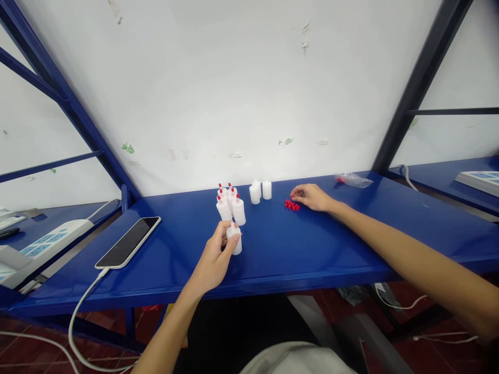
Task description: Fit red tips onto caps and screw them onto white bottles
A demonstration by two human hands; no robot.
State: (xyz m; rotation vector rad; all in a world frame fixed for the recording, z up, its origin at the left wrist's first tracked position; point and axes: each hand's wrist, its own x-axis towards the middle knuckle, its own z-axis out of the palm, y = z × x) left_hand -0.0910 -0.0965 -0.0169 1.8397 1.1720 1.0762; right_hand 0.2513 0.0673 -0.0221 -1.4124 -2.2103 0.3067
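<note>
My left hand [218,254] is wrapped round a white squeeze bottle [235,243], upright near the table's front edge; its pale nozzle has no red cap on it. My right hand [311,197] pinches at the back edge of a small pile of red caps [292,205], and a trace of red shows at the fingertips. Just beyond my left hand stands a cluster of several white bottles with red-tipped nozzles [238,210]. Farther back, a few white bottles without red tips [254,194] stand together near the wall.
A phone [128,243] with a white charging cable lies on the left of the blue table [187,234]. A clear plastic bag [355,180] with something red inside lies at the back right. A white wall rises behind, with metal frame posts at both sides.
</note>
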